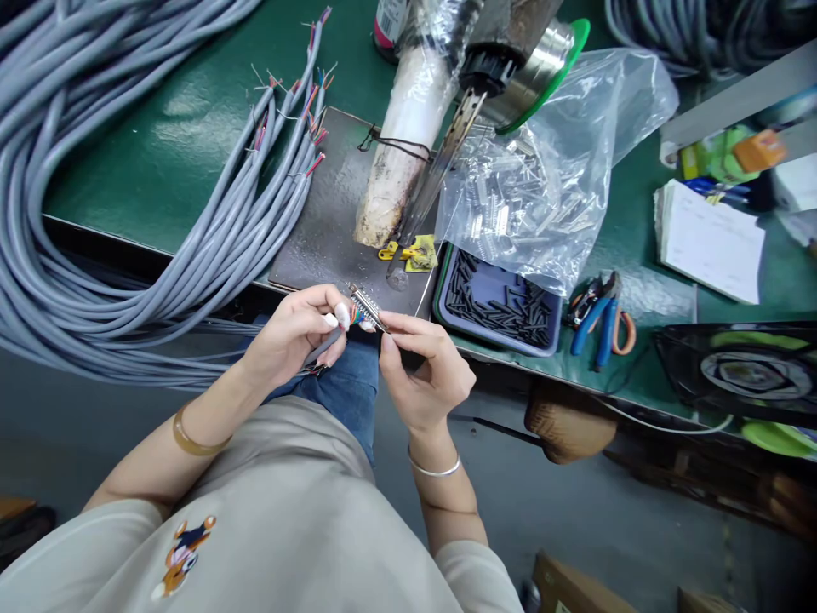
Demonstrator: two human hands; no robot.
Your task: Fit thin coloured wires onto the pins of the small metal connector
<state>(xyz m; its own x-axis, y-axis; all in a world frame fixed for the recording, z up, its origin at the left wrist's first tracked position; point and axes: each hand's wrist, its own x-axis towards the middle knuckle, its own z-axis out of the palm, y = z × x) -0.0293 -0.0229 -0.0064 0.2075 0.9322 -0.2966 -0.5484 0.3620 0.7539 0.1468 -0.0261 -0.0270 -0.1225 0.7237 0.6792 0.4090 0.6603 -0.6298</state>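
My left hand (312, 322) pinches a grey cable (324, 347) close to its stripped end, where thin coloured wires (359, 315) fan out. These wires run to a metal multi-pin connector (368, 306). Thumb and fingers of my right hand (421, 358) are closed on the connector's near right end. Both hands are just off the table's front edge, above my lap. Beyond them, a soldering iron (440, 174) points down at a dark metal plate (319, 230), and its tip is near a yellow sponge piece (421, 253).
A large bundle of grey cables (210, 247) fills the left. To the right are a tray of black sleeves (554, 340), a clear bag of metal connectors (529, 187), a solder spool (539, 72), blue-handled pliers (600, 319), a paper pad (708, 243) and a black fan (753, 375).
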